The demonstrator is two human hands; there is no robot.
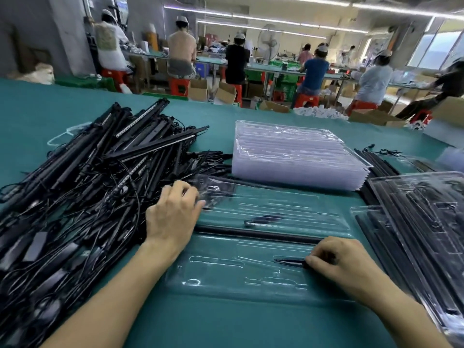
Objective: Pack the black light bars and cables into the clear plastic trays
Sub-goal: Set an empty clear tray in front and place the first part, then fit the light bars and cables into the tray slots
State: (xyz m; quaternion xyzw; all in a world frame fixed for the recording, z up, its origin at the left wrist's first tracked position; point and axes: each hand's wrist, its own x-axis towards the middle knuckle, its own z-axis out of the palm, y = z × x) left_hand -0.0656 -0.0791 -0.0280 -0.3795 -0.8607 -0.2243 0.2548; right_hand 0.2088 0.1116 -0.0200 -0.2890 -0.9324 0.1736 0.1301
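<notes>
Bar heap (100, 172) at my left; open tray (221, 272) before me; tray stack (288, 156) behind it; filled trays (426, 222), seemingly, right.

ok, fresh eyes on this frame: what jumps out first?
First, the big tangled heap of black light bars and cables covering the left of the green table. Next, the tall stack of clear trays at centre back. Then the open tray in front, where the right hand pinches a thin black piece and the left hand sits at the heap's edge.
</notes>
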